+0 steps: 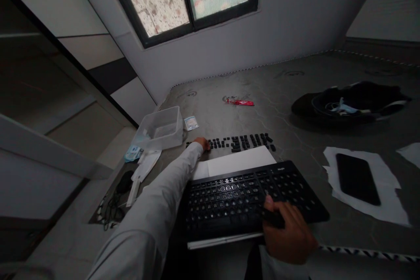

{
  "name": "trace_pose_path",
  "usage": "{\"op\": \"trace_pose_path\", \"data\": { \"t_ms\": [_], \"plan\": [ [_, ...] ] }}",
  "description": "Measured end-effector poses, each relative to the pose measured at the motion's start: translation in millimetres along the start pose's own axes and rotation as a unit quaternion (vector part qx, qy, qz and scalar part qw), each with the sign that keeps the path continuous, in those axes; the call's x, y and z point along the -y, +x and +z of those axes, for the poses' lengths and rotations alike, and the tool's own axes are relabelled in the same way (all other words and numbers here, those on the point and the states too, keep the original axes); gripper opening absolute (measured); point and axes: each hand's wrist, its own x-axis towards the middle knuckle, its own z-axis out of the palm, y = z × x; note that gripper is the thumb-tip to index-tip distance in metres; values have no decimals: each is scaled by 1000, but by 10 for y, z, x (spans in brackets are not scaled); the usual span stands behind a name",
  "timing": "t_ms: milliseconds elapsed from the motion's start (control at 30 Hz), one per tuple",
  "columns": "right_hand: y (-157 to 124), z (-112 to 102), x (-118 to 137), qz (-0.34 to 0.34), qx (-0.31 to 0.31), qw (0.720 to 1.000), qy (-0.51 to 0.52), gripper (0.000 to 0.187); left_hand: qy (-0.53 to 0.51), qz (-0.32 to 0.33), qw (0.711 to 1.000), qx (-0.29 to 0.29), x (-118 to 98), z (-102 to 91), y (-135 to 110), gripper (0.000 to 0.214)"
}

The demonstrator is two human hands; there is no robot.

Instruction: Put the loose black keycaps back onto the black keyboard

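The person wears a long-sleeved top of plain, pale grey cloth with a matte look. The long, pale grey left sleeve [164, 208] is broad and loose near the elbow, tapers towards the wrist, and has soft creases and 1 curved fold. Of the pale grey right sleeve [284, 269], only a short piece by the cuff shows. Both the left hand [202, 143] and right hand [290, 232] are bare.

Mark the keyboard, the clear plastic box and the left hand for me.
Keyboard [242, 197]: head view, on its key rows.
Clear plastic box [162, 118]: head view, on its far wall.
Left hand [202, 142]: head view, on its back.
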Motion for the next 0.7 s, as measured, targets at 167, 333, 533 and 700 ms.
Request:
{"op": "trace_pose_path", "data": {
  "t_ms": [167,333,533,700],
  "plan": [
    [-22,35,-52,12,15,1000,9,35,11,12,1000,7,-10,77,140,29],
    [-13,30,-55,20,12,999,26,36,9,5,1000,-19,-29,95,155,23],
    [-3,28,-26,19,22,999,27,38,3,3,999,-54,-34,99,128,26],
    [-24,50,-38,21,20,999,30,38,8,-12,998,-62,-21,96,122,23]
  ]
}}
